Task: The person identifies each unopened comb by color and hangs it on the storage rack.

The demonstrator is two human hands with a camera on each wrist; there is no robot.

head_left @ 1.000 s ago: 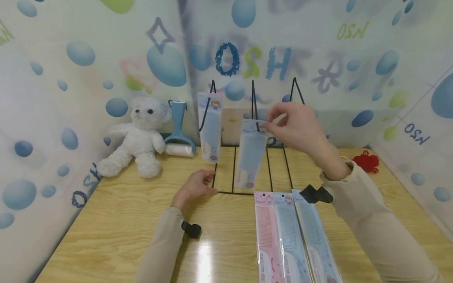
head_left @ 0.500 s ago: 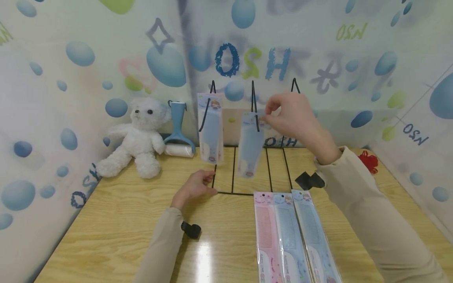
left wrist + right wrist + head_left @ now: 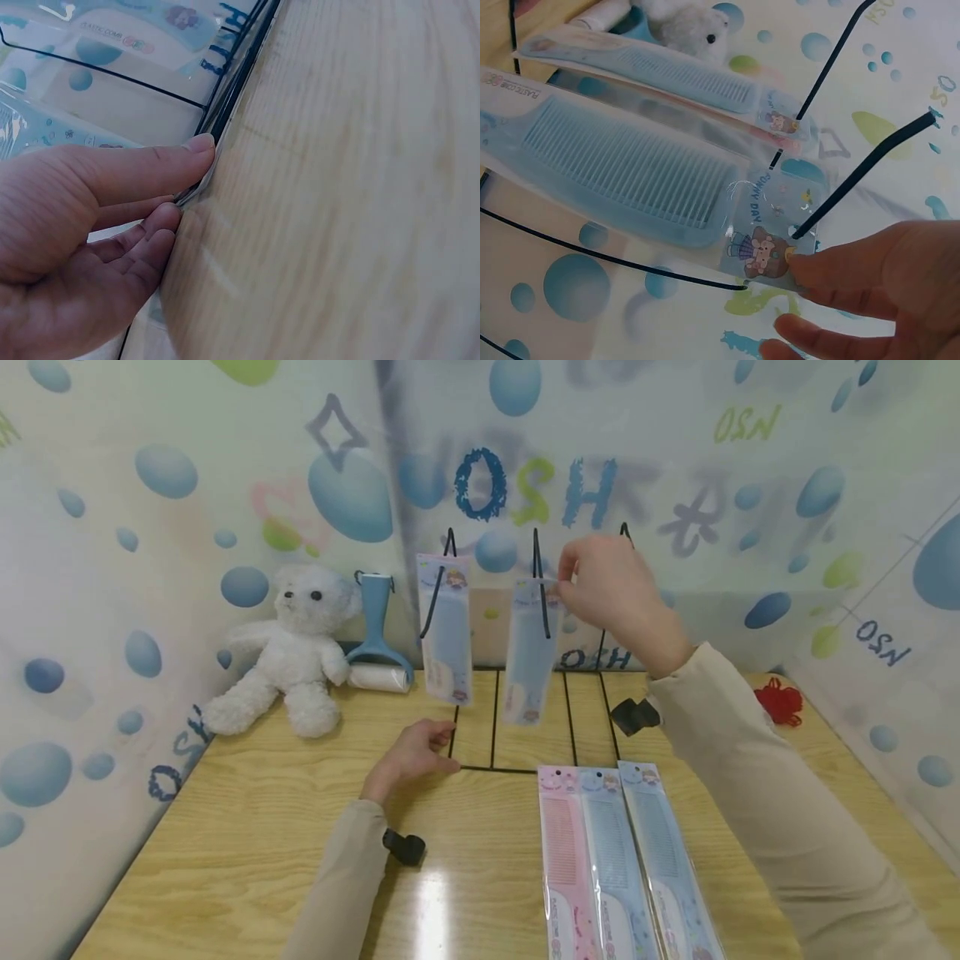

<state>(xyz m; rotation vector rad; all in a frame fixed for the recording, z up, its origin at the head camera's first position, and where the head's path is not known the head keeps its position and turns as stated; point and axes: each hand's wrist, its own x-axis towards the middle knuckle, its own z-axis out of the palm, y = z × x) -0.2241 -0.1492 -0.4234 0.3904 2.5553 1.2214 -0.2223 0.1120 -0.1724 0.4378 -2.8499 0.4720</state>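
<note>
left hand [image 3: 411, 757] rests low, fingers extended; right hand [image 3: 607, 587] raised, pinching.

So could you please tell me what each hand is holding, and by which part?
The right hand pinches the blue packaged comb at its top corner; the left hand presses on the wire rack base.
</note>
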